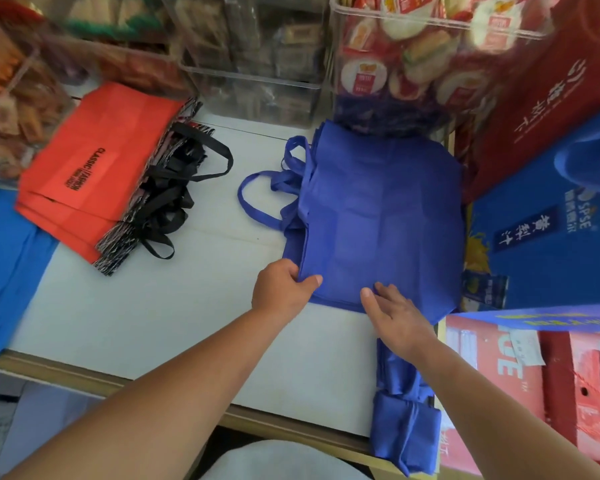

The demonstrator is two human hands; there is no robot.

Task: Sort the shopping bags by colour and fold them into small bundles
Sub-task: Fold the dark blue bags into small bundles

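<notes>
Two sorted piles lie on the bench (pixel 153 317): blue bags (pixel 381 216) at the right, red bags (pixel 97 168) at the left, with at least three red layers showing. Blue bundles (pixel 406 420) at the near edge look like two, though blurred. The left grip (pixel 281 289) pinches the top blue bag's near corner. The right grip (pixel 395 317) rests flat beside it, fingers straight. That pinch could lift several layers together, and the bundles at the edge could slide off.
</notes>
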